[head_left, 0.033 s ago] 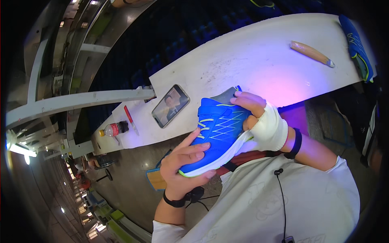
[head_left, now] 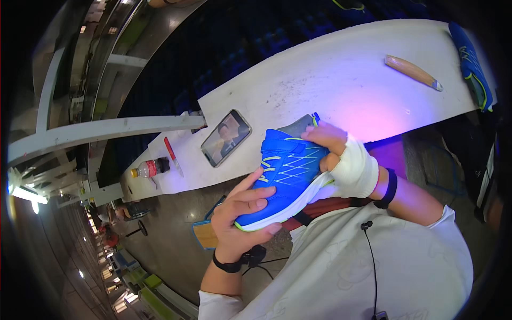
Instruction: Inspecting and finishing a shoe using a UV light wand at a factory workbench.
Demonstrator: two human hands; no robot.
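Observation:
A blue sneaker (head_left: 290, 168) with a white sole, pale yellow-green laces and a strap is held up in front of my body, its toe toward the lower left. My left hand (head_left: 240, 216) wraps the toe end, fingers over the upper and thumb at the sole. My right hand (head_left: 341, 154) grips the heel end, its fingers bent over the collar by the grey opening. A white fingerless covering (head_left: 356, 168) is on that hand, and its palm is hidden.
On the white table (head_left: 320, 80) lie a phone (head_left: 226, 138), a red-handled knife (head_left: 173, 154), a bottle (head_left: 150, 168) with a yellow cap and a wooden-handled tool (head_left: 413, 72). Another blue shoe (head_left: 472, 69) sits at the far right. A pale metal bar (head_left: 106, 130) crosses the left.

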